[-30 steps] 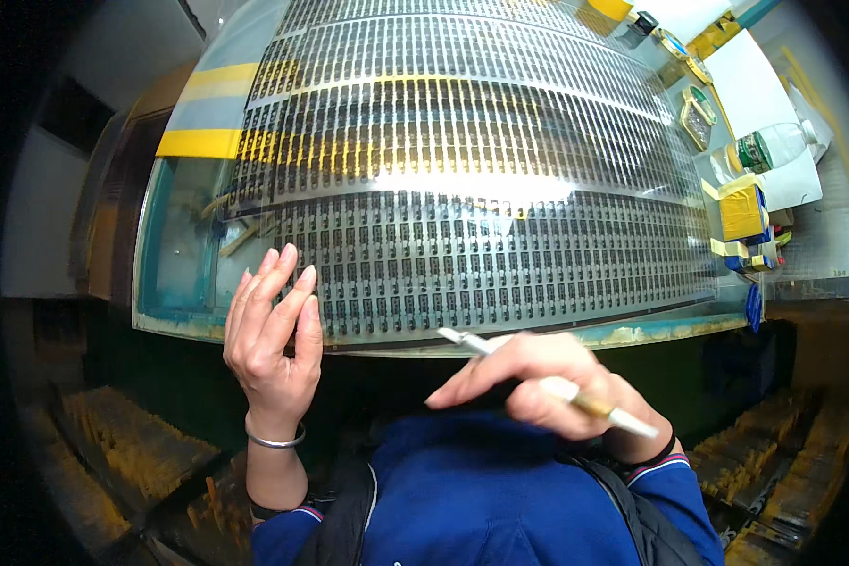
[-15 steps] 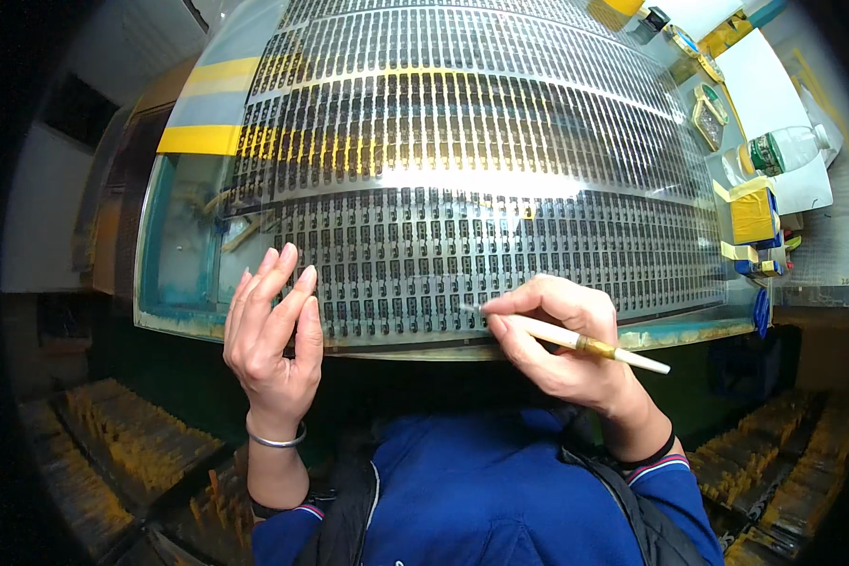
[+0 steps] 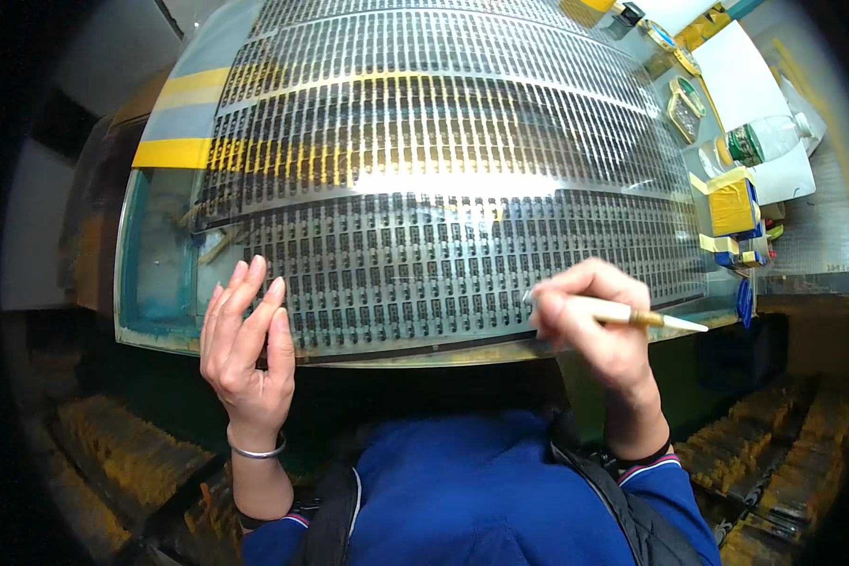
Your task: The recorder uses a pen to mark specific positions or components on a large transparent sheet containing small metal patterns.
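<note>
A large clear sheet [image 3: 424,193] printed with rows of small dark patterns covers a teal-framed worktable [image 3: 141,274]. My left hand [image 3: 250,349] rests by the sheet's near left corner, fingers stretched out and holding nothing. Near the right part of the front edge, my right hand [image 3: 608,325] pinches a cream pen-like tool [image 3: 599,311] with a gold band and a tapered white end pointing right. The tool's other end, at my fingertips, sits just over the lower rows; it is blurred, and I cannot tell whether it touches the sheet.
Along the right side stand a clear plastic bottle [image 3: 769,141] with a green label, a yellow-and-blue box [image 3: 732,203], tape rolls [image 3: 670,47] and a white board [image 3: 740,71]. Yellow tape strips [image 3: 170,153] cross at left. Racks of yellowish pieces [image 3: 127,448] are below the table.
My right hand has moved to the right along the sheet's near rows with the pen-like tool. My left hand stays by the left corner while the whole view has shifted slightly.
</note>
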